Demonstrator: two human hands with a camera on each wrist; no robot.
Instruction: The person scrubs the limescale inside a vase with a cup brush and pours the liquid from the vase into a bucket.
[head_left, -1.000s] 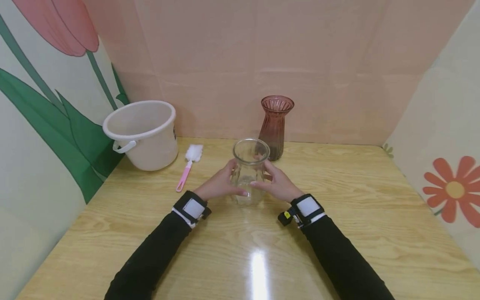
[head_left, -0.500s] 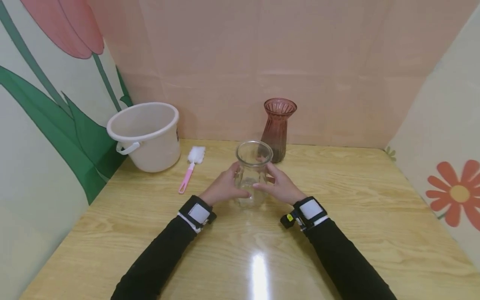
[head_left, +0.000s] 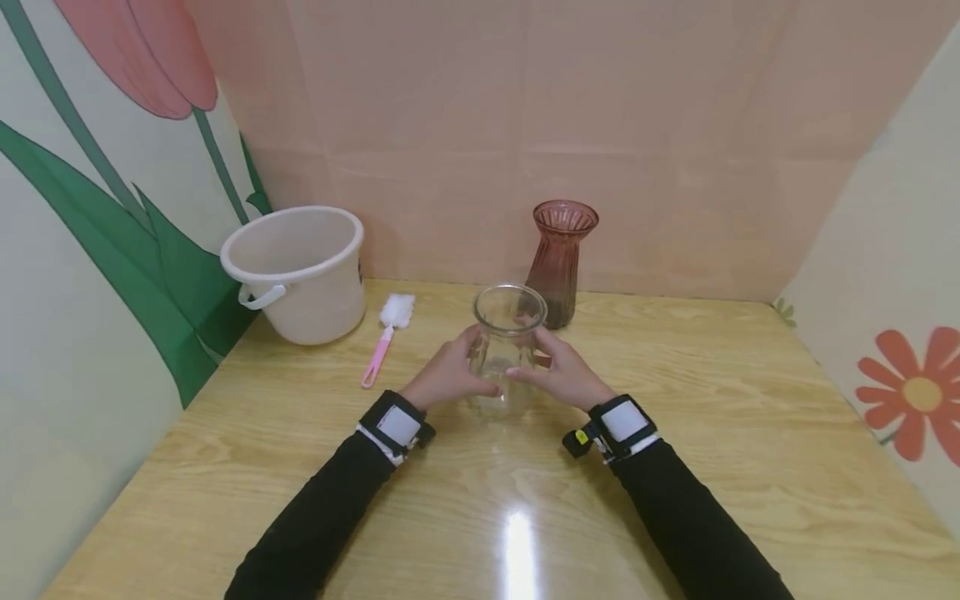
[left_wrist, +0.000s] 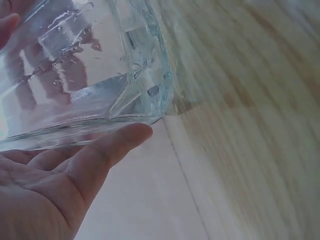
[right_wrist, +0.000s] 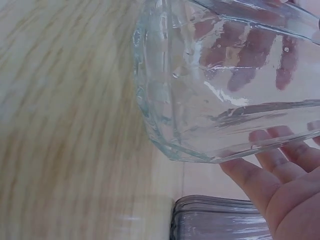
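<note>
At centre frame on the worktop [head_left: 675, 400], the clear glass vase [head_left: 507, 348] stands upright, left hand [head_left: 447, 377] and right hand [head_left: 564, 373] equally near, fingers [head_left: 487, 387] curled round its sides.

Clear glossy glass jar [head_left: 507, 346], ribbed tinted-glass vase [head_left: 562, 261], matt plastic bucket [head_left: 300, 271], glossy wood-grain table [head_left: 705, 433].

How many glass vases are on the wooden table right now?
2. The clear glass vase stands mid-table, held between the left hand and right hand. The ribbed brown-tinted glass vase stands just behind it, near the back wall.
</note>
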